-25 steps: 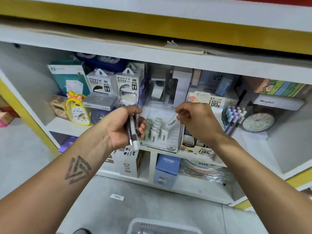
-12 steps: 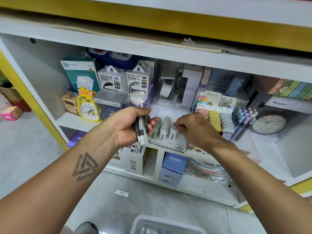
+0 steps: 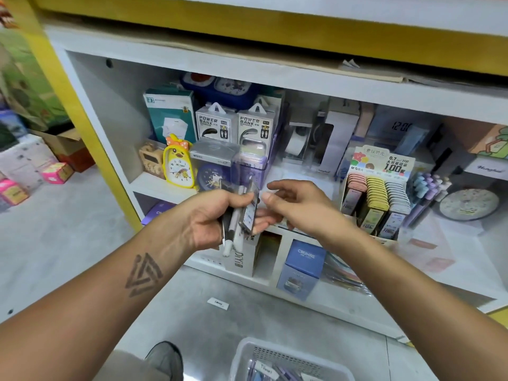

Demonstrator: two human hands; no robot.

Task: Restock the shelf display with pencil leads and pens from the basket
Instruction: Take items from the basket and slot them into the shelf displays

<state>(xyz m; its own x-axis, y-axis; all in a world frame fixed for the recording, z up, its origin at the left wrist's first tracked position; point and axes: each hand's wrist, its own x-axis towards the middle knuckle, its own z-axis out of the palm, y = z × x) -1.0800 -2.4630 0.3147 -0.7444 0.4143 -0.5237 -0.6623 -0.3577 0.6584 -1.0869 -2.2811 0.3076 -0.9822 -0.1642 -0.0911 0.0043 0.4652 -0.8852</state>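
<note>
Before the shelf point(image 3: 170, 188), left hand point(image 3: 211, 218) grips pens point(image 3: 233, 229) upright, tips down.

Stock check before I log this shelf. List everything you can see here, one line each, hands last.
power bank boxes: two, white, shelf back
duck clock: one, yellow, shelf left
lead display: one box; pink, yellow, grey rows; shelf right
pastel pens: several, blue and purple, beside display
CRUHRE box: one, blue, lower shelf
basket: one, white, floor
pens and lead case: a bunch, black and white, in left hand
left hand: grips bunch
right hand: fingers relaxed, reaching toward bunch
</note>
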